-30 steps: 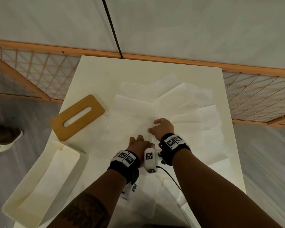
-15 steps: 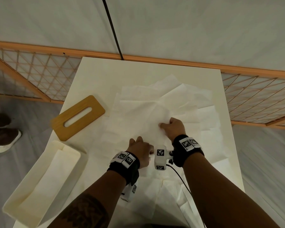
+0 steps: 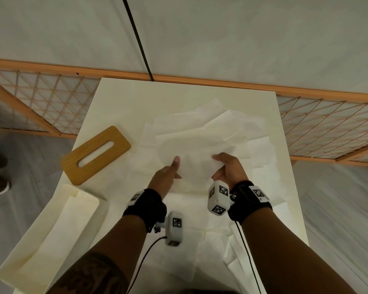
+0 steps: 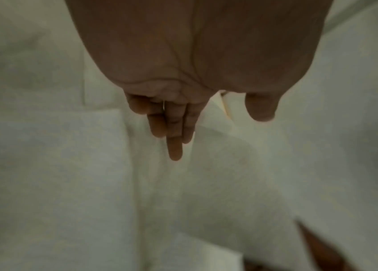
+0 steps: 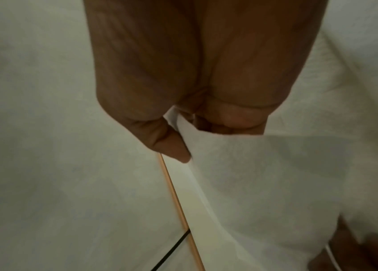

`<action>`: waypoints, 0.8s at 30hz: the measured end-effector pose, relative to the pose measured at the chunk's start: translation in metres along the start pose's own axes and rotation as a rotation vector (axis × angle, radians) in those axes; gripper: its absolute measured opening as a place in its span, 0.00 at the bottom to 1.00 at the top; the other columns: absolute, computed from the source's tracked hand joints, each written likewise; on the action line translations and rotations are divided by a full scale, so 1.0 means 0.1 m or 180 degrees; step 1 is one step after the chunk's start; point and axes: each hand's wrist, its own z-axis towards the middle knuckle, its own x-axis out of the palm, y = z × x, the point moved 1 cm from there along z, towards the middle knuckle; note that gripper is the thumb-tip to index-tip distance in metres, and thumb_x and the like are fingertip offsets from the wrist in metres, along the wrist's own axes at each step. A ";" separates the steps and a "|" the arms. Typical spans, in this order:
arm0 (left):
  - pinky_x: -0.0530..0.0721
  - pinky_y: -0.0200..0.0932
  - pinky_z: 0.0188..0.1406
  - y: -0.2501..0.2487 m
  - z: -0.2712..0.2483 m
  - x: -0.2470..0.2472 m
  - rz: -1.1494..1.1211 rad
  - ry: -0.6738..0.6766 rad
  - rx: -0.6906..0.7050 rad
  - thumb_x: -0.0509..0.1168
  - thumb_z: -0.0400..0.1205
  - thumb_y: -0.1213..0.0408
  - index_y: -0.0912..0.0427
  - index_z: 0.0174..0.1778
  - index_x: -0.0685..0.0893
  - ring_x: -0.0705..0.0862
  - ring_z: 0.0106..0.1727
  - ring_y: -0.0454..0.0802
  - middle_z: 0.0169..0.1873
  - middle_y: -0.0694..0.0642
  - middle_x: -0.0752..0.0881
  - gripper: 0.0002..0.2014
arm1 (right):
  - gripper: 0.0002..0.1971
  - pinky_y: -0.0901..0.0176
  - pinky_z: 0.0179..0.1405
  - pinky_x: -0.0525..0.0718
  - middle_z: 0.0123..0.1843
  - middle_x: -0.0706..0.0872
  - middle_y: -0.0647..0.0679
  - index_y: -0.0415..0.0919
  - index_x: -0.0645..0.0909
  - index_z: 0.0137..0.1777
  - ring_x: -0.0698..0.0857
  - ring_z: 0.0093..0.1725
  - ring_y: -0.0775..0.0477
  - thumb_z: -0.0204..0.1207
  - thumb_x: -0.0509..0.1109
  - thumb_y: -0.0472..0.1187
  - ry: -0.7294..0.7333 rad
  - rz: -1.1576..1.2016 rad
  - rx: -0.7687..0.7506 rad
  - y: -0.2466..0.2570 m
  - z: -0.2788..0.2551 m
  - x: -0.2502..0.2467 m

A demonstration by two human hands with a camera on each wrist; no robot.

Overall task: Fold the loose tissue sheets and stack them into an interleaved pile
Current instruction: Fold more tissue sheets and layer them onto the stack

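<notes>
The cream tray (image 3: pixel 15 270) at the table's (image 3: pixel 115 98) near-left edge has a flat layer of tissue in it, and the rounded wooden lid (image 3: pixel 96 155) with its slot lies just beyond. Thin, crinkly loose tissue sheets (image 3: pixel 200 128) cover mid-table. The right hand (image 3: pixel 228 168) pinches one tissue sheet (image 3: pixel 191 164) between thumb and curled fingers — lifted off the pile. The left hand (image 3: pixel 165 177) reaches to the sheet's left edge with fingers straight, close together — touching or not, can't tell.

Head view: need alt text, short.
A person's right hand lifts a thin white tissue sheet by its edge, left hand flat-fingered beside it, above loose white tissues on a cream table. At left lie a slotted wooden lid and cream tissue box.
</notes>
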 end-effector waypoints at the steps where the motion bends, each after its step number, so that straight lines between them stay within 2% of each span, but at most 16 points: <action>1: 0.76 0.45 0.43 -0.03 0.01 -0.03 -0.0492 -0.0095 -0.0075 0.57 0.79 0.29 0.61 0.49 0.87 0.82 0.48 0.54 0.46 0.55 0.86 0.34 | 0.19 0.38 0.57 0.89 0.53 0.86 0.25 0.32 0.84 0.58 0.89 0.48 0.29 0.67 0.74 0.39 0.0085 0.0097 0.0018 -0.02 -0.01 0.01; 2: 0.76 0.45 0.41 -0.04 0.03 -0.06 -0.0805 -0.0226 -0.0078 0.63 0.81 0.35 0.59 0.48 0.86 0.82 0.46 0.54 0.43 0.54 0.85 0.26 | 0.19 0.37 0.61 0.88 0.58 0.87 0.27 0.33 0.84 0.62 0.89 0.53 0.30 0.70 0.73 0.36 0.0143 0.0186 0.0022 -0.05 -0.02 0.01; 3: 0.76 0.45 0.40 -0.04 0.06 -0.08 -0.0989 -0.0360 -0.0009 0.69 0.82 0.43 0.57 0.46 0.85 0.82 0.46 0.54 0.42 0.54 0.85 0.18 | 0.18 0.39 0.59 0.89 0.60 0.89 0.32 0.35 0.83 0.64 0.90 0.54 0.33 0.73 0.71 0.33 0.0216 0.0241 0.0043 -0.06 -0.03 0.02; 5: 0.78 0.43 0.39 -0.02 0.12 -0.15 -0.1000 -0.0586 0.0219 0.73 0.82 0.57 0.55 0.44 0.86 0.83 0.46 0.56 0.41 0.54 0.87 0.06 | 0.15 0.45 0.50 0.92 0.55 0.91 0.41 0.39 0.83 0.63 0.91 0.49 0.41 0.78 0.69 0.30 0.0304 0.0123 0.0089 -0.09 -0.05 0.00; 6: 0.81 0.44 0.41 0.01 0.16 -0.20 -0.0881 -0.0685 0.0314 0.74 0.81 0.60 0.55 0.44 0.86 0.84 0.46 0.58 0.42 0.55 0.89 0.04 | 0.14 0.45 0.50 0.92 0.54 0.91 0.42 0.41 0.82 0.62 0.90 0.50 0.42 0.79 0.71 0.31 0.0288 0.0016 0.0090 -0.10 -0.05 -0.03; 8: 0.85 0.55 0.47 0.06 0.22 -0.30 -0.0565 -0.0789 0.0468 0.76 0.78 0.55 0.58 0.45 0.87 0.87 0.48 0.61 0.44 0.60 0.91 0.10 | 0.16 0.43 0.56 0.89 0.58 0.90 0.43 0.42 0.81 0.64 0.88 0.56 0.40 0.78 0.74 0.34 0.0138 -0.0174 0.0007 -0.11 0.00 -0.10; 10: 0.86 0.65 0.48 0.11 0.24 -0.38 -0.0169 -0.0795 0.0616 0.74 0.69 0.41 0.66 0.49 0.85 0.87 0.44 0.61 0.46 0.67 0.90 0.28 | 0.20 0.42 0.59 0.86 0.60 0.90 0.43 0.43 0.79 0.68 0.88 0.56 0.41 0.77 0.77 0.38 -0.0127 -0.0335 -0.0211 -0.09 0.05 -0.16; 11: 0.86 0.68 0.47 0.16 0.27 -0.41 0.0008 -0.0749 0.0673 0.71 0.65 0.36 0.68 0.51 0.84 0.86 0.42 0.60 0.47 0.69 0.89 0.35 | 0.21 0.42 0.58 0.86 0.60 0.90 0.43 0.43 0.79 0.68 0.89 0.55 0.42 0.77 0.78 0.40 -0.0265 -0.0427 -0.0328 -0.06 0.08 -0.17; 12: 0.85 0.69 0.46 0.19 0.29 -0.44 0.0182 -0.0725 0.0692 0.70 0.65 0.34 0.69 0.52 0.83 0.85 0.41 0.60 0.48 0.71 0.88 0.38 | 0.22 0.43 0.57 0.87 0.60 0.91 0.43 0.44 0.79 0.68 0.90 0.54 0.42 0.75 0.79 0.42 -0.0360 -0.0560 -0.0431 -0.04 0.11 -0.19; 14: 0.86 0.67 0.46 0.19 0.26 -0.49 0.0411 -0.0622 0.0731 0.72 0.71 0.40 0.68 0.54 0.83 0.87 0.43 0.62 0.47 0.69 0.88 0.32 | 0.26 0.44 0.58 0.89 0.59 0.91 0.43 0.45 0.79 0.68 0.91 0.55 0.42 0.72 0.82 0.47 -0.0416 -0.0942 -0.0498 0.01 0.15 -0.19; 16: 0.87 0.57 0.46 0.18 0.22 -0.53 0.0449 -0.0545 0.0704 0.75 0.79 0.53 0.62 0.60 0.82 0.88 0.47 0.62 0.47 0.62 0.90 0.20 | 0.32 0.43 0.56 0.90 0.57 0.91 0.44 0.43 0.77 0.69 0.91 0.53 0.41 0.67 0.86 0.47 -0.0361 -0.1491 -0.0422 0.04 0.19 -0.20; 17: 0.87 0.52 0.46 0.19 0.22 -0.54 0.0422 -0.0519 0.0661 0.75 0.79 0.57 0.58 0.62 0.80 0.88 0.48 0.59 0.49 0.60 0.91 0.19 | 0.33 0.45 0.51 0.90 0.55 0.90 0.44 0.42 0.77 0.69 0.90 0.49 0.43 0.66 0.87 0.46 -0.0313 -0.1787 -0.0362 0.05 0.20 -0.20; 19: 0.87 0.51 0.48 0.24 0.22 -0.57 0.0380 -0.0582 0.0599 0.77 0.78 0.59 0.52 0.63 0.78 0.89 0.47 0.57 0.48 0.58 0.90 0.20 | 0.31 0.52 0.43 0.85 0.51 0.90 0.43 0.40 0.77 0.67 0.87 0.43 0.45 0.67 0.87 0.44 -0.0240 -0.2277 -0.0317 0.05 0.19 -0.20; 21: 0.87 0.52 0.52 0.29 0.23 -0.60 0.0403 -0.0756 0.0611 0.79 0.76 0.59 0.52 0.60 0.79 0.88 0.49 0.57 0.48 0.58 0.89 0.20 | 0.32 0.52 0.46 0.86 0.51 0.91 0.43 0.41 0.75 0.69 0.89 0.45 0.44 0.68 0.86 0.43 -0.0215 -0.2546 -0.0334 0.02 0.19 -0.21; 24: 0.82 0.48 0.56 0.30 0.21 -0.63 0.0565 -0.0953 0.0772 0.78 0.78 0.59 0.55 0.52 0.83 0.86 0.54 0.56 0.51 0.53 0.87 0.12 | 0.40 0.51 0.52 0.86 0.48 0.87 0.49 0.45 0.66 0.77 0.88 0.47 0.45 0.69 0.85 0.41 -0.0227 -0.2735 -0.0546 -0.02 0.15 -0.18</action>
